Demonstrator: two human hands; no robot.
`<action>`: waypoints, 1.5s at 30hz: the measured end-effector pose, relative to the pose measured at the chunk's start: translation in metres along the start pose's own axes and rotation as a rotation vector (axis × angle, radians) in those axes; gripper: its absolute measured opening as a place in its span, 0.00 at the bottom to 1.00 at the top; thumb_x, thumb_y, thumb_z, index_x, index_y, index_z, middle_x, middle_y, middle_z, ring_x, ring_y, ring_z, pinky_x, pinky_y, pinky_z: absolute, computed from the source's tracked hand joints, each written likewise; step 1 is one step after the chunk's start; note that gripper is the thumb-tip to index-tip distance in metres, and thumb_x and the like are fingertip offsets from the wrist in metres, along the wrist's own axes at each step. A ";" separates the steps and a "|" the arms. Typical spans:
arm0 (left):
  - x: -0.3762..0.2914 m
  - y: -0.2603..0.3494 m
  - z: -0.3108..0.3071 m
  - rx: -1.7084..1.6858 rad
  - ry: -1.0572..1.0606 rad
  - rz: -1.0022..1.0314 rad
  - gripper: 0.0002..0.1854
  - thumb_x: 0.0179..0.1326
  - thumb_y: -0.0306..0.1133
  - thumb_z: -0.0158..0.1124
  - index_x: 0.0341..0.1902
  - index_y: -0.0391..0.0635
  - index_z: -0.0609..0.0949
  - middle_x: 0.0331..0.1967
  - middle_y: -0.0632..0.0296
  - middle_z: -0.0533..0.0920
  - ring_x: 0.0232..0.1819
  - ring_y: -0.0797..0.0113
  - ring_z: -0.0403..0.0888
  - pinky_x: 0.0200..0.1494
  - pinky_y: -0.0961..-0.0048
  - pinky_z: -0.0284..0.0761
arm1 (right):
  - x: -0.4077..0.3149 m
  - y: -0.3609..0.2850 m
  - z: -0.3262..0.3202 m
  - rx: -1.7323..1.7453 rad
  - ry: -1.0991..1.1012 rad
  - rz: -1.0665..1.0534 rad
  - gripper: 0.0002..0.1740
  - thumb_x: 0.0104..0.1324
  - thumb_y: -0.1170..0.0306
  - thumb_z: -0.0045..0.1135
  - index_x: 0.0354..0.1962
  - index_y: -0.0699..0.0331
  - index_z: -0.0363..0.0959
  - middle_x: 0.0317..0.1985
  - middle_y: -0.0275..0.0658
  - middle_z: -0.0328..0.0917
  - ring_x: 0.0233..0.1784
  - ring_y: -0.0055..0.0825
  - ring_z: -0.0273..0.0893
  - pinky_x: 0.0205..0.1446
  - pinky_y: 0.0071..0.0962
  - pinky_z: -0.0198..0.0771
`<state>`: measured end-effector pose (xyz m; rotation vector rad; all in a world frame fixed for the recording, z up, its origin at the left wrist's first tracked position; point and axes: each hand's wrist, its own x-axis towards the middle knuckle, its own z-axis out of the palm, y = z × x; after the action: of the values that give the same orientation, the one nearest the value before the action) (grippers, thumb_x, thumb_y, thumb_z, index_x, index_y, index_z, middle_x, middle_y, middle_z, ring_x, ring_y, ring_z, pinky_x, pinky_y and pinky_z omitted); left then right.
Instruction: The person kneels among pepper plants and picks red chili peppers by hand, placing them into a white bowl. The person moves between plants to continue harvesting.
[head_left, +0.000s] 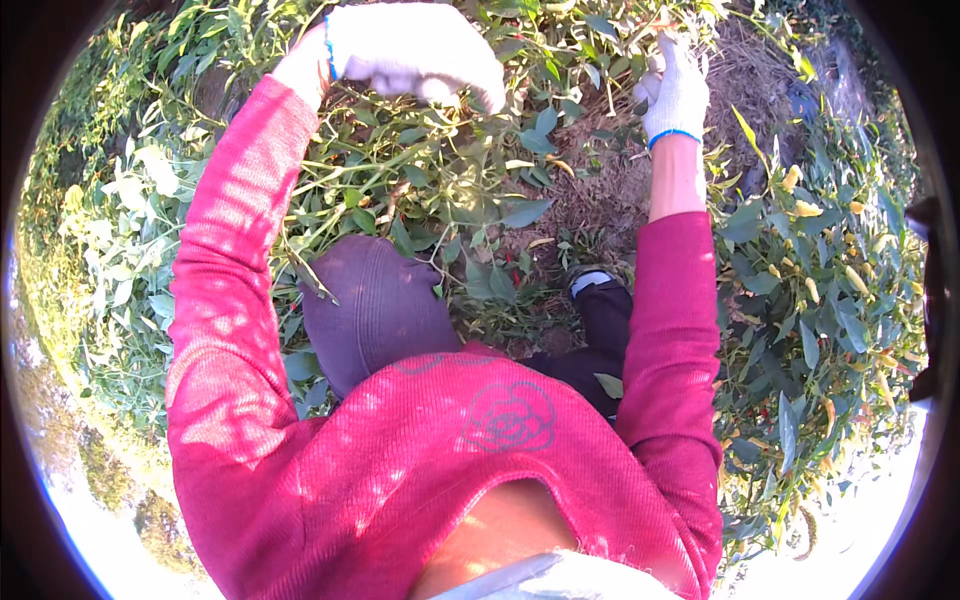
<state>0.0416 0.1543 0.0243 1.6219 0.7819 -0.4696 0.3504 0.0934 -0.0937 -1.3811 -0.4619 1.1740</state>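
My left hand (420, 56), in a white knit glove with a blue cuff edge, is over the leafy stems of a pepper plant (420, 169). Its fingers curl downward, and what lies under them is hidden. My right hand (675, 94), gloved alike, reaches in at the upper right with bent fingers among leaves and thin stems. A small orange-red thing shows by its fingertips; whether it is held is unclear. A pale yellow pepper (519, 163) lies between the hands, lower down. Small red peppers (516, 277) show among the leaves below it.
Pepper plants with pale yellow fruit (855, 280) stand at the right. Dense foliage (142, 187) fills the left side. Dry straw (750, 82) covers ground beyond my right hand. My bent knee (375, 300) presses close to the stems, and my shoe (592, 279) is on the soil.
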 end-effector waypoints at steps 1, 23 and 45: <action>0.002 -0.001 0.009 0.174 0.013 -0.115 0.15 0.73 0.42 0.55 0.51 0.50 0.87 0.18 0.72 0.75 0.12 0.81 0.63 0.13 0.78 0.58 | 0.003 0.002 0.001 0.064 0.060 0.057 0.12 0.69 0.64 0.63 0.42 0.64 0.77 0.22 0.35 0.73 0.12 0.16 0.51 0.17 0.25 0.47; 0.048 -0.107 0.089 -1.141 0.615 0.039 0.11 0.75 0.38 0.59 0.55 0.49 0.79 0.21 0.77 0.65 0.15 0.84 0.56 0.17 0.80 0.51 | -0.015 -0.007 0.013 0.166 -0.321 0.077 0.15 0.69 0.63 0.64 0.51 0.57 0.79 0.28 0.30 0.74 0.14 0.12 0.53 0.19 0.20 0.44; -0.036 0.017 0.023 -0.392 0.727 0.020 0.22 0.72 0.53 0.62 0.50 0.47 0.88 0.24 0.74 0.80 0.15 0.88 0.63 0.18 0.84 0.53 | -0.036 -0.041 0.060 -0.799 0.045 -0.568 0.27 0.57 0.57 0.71 0.46 0.67 0.75 0.40 0.51 0.85 0.46 0.48 0.85 0.52 0.40 0.78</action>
<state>0.0316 0.1226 0.0558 1.4147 1.2973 0.3095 0.3005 0.1023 -0.0310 -1.7619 -1.2887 0.4843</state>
